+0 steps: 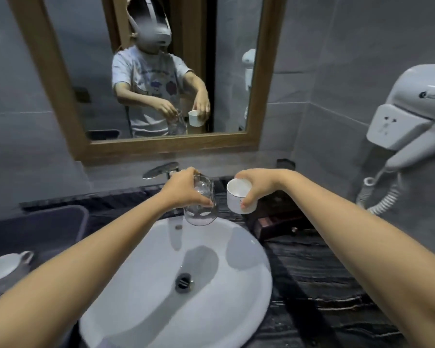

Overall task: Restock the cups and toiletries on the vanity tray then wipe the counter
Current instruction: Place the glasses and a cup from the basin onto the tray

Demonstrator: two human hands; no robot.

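Left hand (pixel 183 189) clasps a clear glass (pixel 201 204) from above; right hand (pixel 258 185) clasps a white cup (pixel 239 195), both aloft over the basin's (pixel 126 297) 12 o'clock rim. The dark vanity tray (pixel 279 222) lies at 4 o'clock of the cup, nearer the right hand

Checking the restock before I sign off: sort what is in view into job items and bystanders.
Job items: glass cup in left hand; white cup in right hand; dark tray; counter.
Bystanders: sink, faucet, mirror, hair dryer, handled white cup.
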